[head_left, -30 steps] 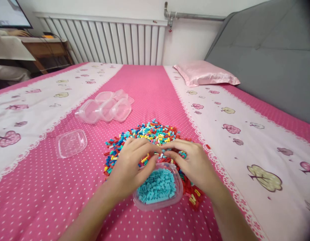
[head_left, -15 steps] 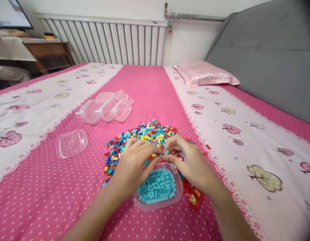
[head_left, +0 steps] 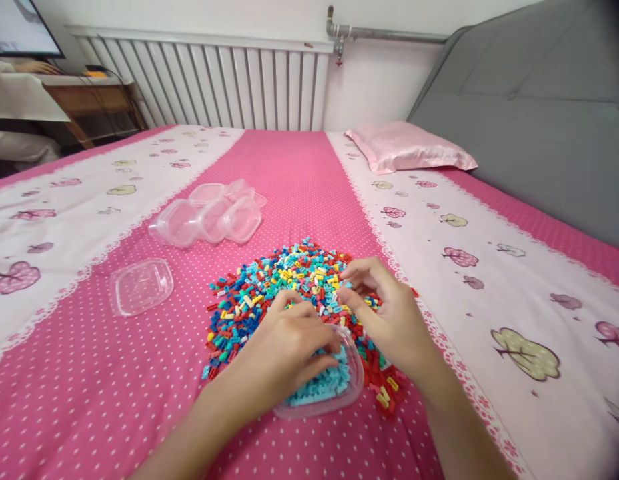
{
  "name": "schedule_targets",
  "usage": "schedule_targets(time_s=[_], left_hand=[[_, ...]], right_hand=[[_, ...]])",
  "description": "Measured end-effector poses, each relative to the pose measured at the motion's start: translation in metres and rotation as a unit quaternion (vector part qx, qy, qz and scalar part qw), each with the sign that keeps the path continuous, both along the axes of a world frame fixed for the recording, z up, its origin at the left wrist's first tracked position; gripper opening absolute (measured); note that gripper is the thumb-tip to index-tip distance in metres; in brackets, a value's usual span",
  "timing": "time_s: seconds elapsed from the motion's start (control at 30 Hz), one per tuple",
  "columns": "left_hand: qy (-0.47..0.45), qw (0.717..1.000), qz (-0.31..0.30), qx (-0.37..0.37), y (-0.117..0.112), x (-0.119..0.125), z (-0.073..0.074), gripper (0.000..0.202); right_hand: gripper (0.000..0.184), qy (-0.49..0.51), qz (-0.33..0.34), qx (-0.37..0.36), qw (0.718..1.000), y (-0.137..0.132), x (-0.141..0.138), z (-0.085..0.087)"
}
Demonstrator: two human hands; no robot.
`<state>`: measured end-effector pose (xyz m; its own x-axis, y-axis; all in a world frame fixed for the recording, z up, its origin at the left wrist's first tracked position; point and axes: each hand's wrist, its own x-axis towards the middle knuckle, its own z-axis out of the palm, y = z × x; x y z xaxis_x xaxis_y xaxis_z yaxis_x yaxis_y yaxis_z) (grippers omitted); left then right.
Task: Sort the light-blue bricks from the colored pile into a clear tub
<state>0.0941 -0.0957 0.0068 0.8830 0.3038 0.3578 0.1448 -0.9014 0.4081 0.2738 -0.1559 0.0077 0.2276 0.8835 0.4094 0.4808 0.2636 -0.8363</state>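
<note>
A clear plastic container (head_left: 357, 390) holds a heap of light-blue toy building bricks (head_left: 323, 385). My left hand (head_left: 289, 347) is over it, thumb and index finger slightly apart above the bricks, with nothing visible between them. Just right of the container, my right hand (head_left: 389, 317) pinches a small light-blue brick (head_left: 346, 285) between thumb and forefinger, partly covered by the fingers. Beneath and beyond both hands spreads a pile of mixed bricks (head_left: 289, 267) in red, blue, yellow, green and white.
Several clear containers (head_left: 209, 217) lie together beyond the pile to the left. A clear lid (head_left: 142, 287) rests nearer on the pink bedspread (head_left: 284, 173). A pink pillow (head_left: 409, 147) sits by the grey headboard (head_left: 529, 120). Part of another person (head_left: 19, 143) shows at a desk.
My hands have moved apart. The left came down over the container of light-blue bricks, while the right shifted slightly right and away, over the mixed pile.
</note>
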Motion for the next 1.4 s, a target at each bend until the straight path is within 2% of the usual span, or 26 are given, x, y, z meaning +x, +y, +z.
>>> schedule_targets(time_s=[0.13, 0.23, 0.7, 0.87, 1.07, 1.27, 1.4], left_hand=[[0.045, 0.998, -0.051, 0.014, -0.0023, 0.0013, -0.0033, 0.009], [0.068, 0.995, -0.067, 0.015, -0.002, 0.0008, -0.0042, 0.012], [0.072, 0.993, -0.072, 0.064, -0.0036, 0.0024, -0.0043, 0.013], [0.079, 0.991, -0.058, 0.092, -0.0043, 0.0022, -0.0045, 0.026], [0.087, 0.99, -0.073, 0.087, -0.0055, 0.0029, -0.0063, 0.017], [0.076, 0.987, -0.068, 0.125, -0.0055, 0.0048, -0.0063, 0.021], [0.082, 0.988, -0.075, 0.106, -0.006, 0.0036, -0.0042, 0.022]], right_hand=[[0.009, -0.01, 0.002, 0.0, 1.0, -0.0014, -0.0012, 0.0014], [0.008, -0.018, 0.003, -0.002, 1.0, -0.0022, -0.0018, 0.0016], [0.004, -0.033, 0.007, -0.009, 0.999, -0.0014, -0.0053, 0.0023], [0.004, -0.038, 0.011, -0.006, 0.999, -0.0008, -0.0046, 0.0012], [0.003, -0.05, 0.011, -0.009, 0.999, -0.0017, -0.0059, 0.002], [0.002, -0.057, 0.007, -0.012, 0.998, -0.0012, -0.0058, 0.0029], [0.002, -0.059, 0.01, -0.013, 0.998, -0.0009, -0.0054, 0.003]])
